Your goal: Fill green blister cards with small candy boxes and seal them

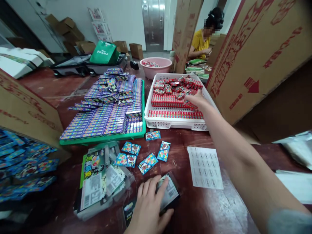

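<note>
My left hand (150, 203) lies with fingers stretched out over a black package (170, 191) with a pale label, at the table's front. Reaching into the white basket (168, 123), my right hand (198, 100) has its fingers around red boxes (191, 104) at the right end of a row; its fingertips are partly hidden. Loose red packets (179, 89) lie on top of the rows. Between the basket and my left hand, several blue packets (148, 163) are scattered. A stack of clear-wrapped green and black packages (94, 182) stands to the left.
A green tray (104, 139) holds stacked purple boxes (107, 117). At right lies a label sheet (205, 167). Blue packets (24, 162) fill the left side. Cardboard boxes (258, 65) rise on both sides. Behind are a pink basin (158, 66) and a person in yellow (201, 44).
</note>
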Action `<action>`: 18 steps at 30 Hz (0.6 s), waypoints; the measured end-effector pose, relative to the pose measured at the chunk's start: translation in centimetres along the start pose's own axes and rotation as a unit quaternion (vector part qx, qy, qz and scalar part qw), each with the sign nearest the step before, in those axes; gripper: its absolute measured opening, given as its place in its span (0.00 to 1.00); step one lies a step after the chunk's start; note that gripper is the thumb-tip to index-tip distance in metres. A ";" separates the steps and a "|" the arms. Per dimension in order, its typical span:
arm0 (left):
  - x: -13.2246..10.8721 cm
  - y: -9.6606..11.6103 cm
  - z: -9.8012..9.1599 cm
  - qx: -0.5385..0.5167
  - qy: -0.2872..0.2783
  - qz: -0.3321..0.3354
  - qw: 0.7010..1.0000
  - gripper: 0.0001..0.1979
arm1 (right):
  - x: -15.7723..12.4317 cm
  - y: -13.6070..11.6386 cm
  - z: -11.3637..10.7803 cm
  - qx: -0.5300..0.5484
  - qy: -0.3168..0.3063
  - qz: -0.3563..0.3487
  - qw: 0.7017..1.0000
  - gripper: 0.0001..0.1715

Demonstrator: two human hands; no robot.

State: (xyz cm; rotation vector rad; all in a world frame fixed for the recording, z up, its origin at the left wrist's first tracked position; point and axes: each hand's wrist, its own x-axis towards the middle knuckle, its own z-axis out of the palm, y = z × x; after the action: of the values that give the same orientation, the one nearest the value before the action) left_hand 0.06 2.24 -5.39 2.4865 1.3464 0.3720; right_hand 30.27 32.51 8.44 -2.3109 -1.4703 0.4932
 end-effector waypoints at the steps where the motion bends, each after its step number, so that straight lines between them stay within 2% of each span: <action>1: 0.4 0.0 -0.7 -0.005 0.001 -0.001 1.000 0.43 | -1.0 1.1 -0.8 0.044 0.009 -0.026 0.999 0.51; 3: 1.9 0.2 -2.2 -0.017 0.017 -0.002 1.000 0.45 | -3.9 3.6 -1.5 0.188 -0.002 -0.106 0.976 0.52; 5: 4.7 0.4 -3.8 -0.030 0.050 0.002 0.998 0.51 | -7.8 6.0 -0.8 0.350 -0.082 -0.186 0.914 0.57; 8: 10.6 0.7 -5.1 -0.049 0.091 0.057 0.993 0.61 | -13.5 8.2 2.8 0.398 -0.251 -0.170 0.866 0.63; 10: 14.7 0.9 -4.7 -0.055 0.079 0.116 0.988 0.59 | -15.6 8.7 5.7 0.408 -0.299 -0.148 0.849 0.63; 12: 18.1 1.0 -3.6 -0.074 0.032 0.157 0.984 0.49 | -16.2 9.5 7.2 0.403 -0.306 -0.165 0.846 0.57; 14: 20.4 0.9 -2.4 -0.092 -0.009 0.169 0.981 0.43 | -16.2 10.9 6.5 0.361 -0.279 -0.192 0.869 0.56; 16: 21.6 0.5 -1.5 -0.085 -0.017 0.163 0.983 0.41 | -15.9 13.3 3.8 0.315 -0.214 -0.224 0.897 0.53; 18: 22.1 0.1 -1.1 -0.055 -0.005 0.163 0.985 0.39 | -15.0 16.3 0.0 0.313 -0.120 -0.244 0.910 0.35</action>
State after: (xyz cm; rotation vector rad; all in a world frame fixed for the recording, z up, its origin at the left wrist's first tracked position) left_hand 11.50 20.97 -2.42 2.6085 0.8852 0.4895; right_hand 37.12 12.38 2.19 -1.3681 -1.6191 0.9519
